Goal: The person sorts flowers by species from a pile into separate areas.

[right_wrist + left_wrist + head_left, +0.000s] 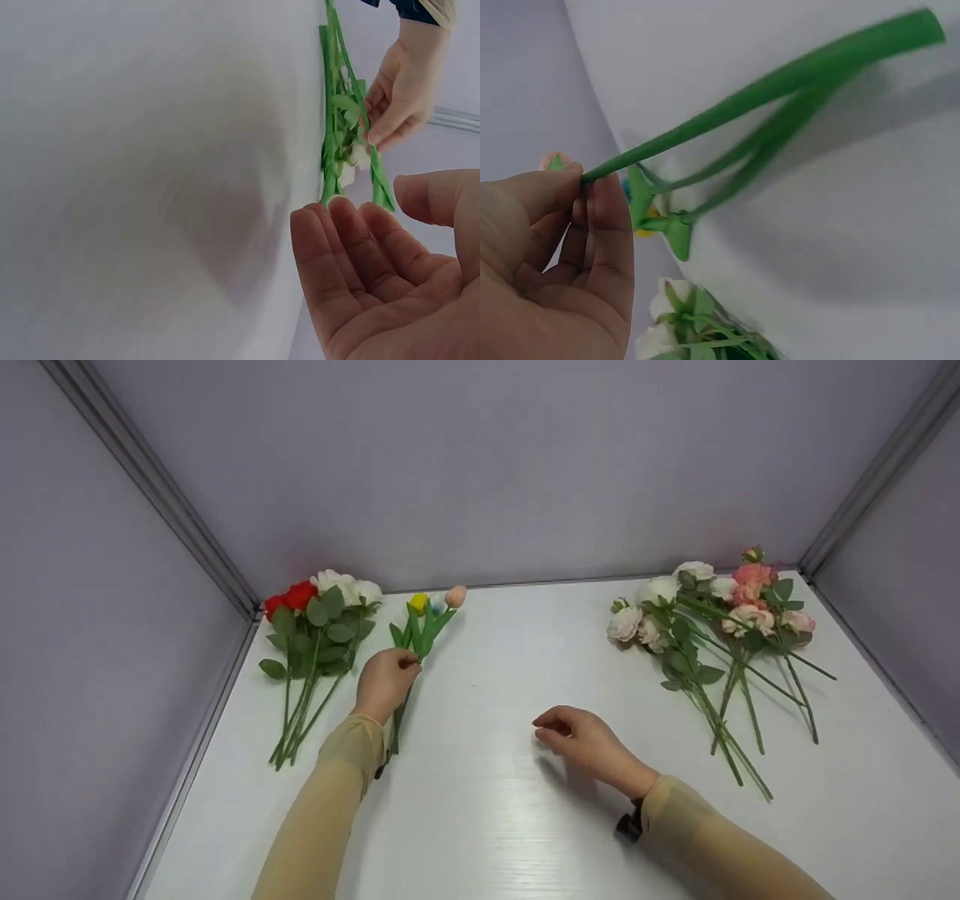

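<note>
My left hand [386,682] pinches the green stem [727,116] of a peach tulip [455,597] between thumb and forefinger. In the left wrist view the stem slants out from the fingertips, and the tulip's head is mostly hidden behind the thumb. Right beside it lie a yellow tulip [418,603] and another tulip whose bluish head [438,605] is mostly covered by leaves. Their stems run down past the left wrist. My right hand [589,739] hovers over the middle of the white table with fingers loosely bent and nothing between them.
Red roses [301,595] and white flowers [335,583] lie bunched at the left. On the right, pale roses [625,624] and coral-pink flowers [752,585] have crossing stems. Grey panels [480,472] enclose the white table [480,810] at the back and sides.
</note>
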A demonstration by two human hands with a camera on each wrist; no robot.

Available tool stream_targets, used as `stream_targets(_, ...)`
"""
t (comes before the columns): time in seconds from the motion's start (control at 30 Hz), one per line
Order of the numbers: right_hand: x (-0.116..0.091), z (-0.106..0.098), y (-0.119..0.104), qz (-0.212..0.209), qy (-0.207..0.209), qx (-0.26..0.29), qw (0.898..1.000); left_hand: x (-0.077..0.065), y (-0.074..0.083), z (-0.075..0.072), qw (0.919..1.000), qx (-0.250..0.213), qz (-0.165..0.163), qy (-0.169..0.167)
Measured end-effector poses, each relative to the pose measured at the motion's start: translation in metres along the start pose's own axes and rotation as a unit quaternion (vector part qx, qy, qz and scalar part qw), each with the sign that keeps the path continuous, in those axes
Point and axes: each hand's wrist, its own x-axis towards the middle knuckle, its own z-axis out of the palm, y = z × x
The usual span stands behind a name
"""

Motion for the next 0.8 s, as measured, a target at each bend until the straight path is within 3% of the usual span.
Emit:
stream_targets(0.2, -0.001, 0.002, 0.004, 0.020, -0.002, -0.011, 1.000, 0.009, -0.017, 0.008, 0.9994, 0.025, -0.022, 0.001)
stream_targets(0.43, -0.004, 0.000, 0.004, 0.019, 0.001, -0.016, 1.000, 0.013, -0.022, 0.016, 0.9984, 0.041, -0.030, 0.027)
stream_targets(0.63, -0.005, -0.011, 0.006, 0.035, 0.004, -0.008, 0.999, 0.009, -0.016, 0.017, 0.9990, 0.036, -0.009, 0.025)
stream_targets(0.8, -0.003, -0.039, 0.015, 0.036, 0.039, -0.008, 0.999, 0.005, -0.001, 0.023, 0.9954, 0.072, 0.052, 0.037)
